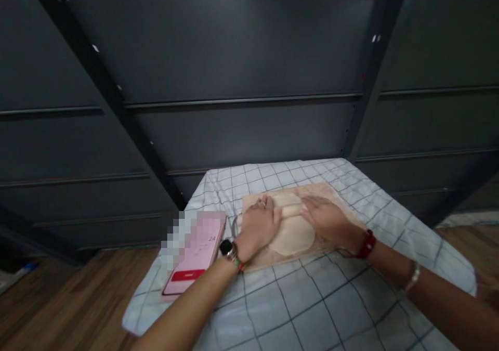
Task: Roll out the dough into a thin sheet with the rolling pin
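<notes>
Fingers bunched on the left hand [260, 223], stretched flatter on the right hand [329, 220], both over the rolling pin [290, 210]; how tightly they wrap it, I can't tell. I see the pin lying across the flattened dough [294, 239], left hand towards nine o'clock, right towards three, a board [268, 262] beneath. Around eight, a pink-screened phone [198, 252] on the checked cloth [331, 304]; at twelve, dark panelling [241, 132].

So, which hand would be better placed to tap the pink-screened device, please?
Probably the left hand, being nearer the pink-screened device; the right hand is farther across, and both rest on the rolling pin.
</notes>
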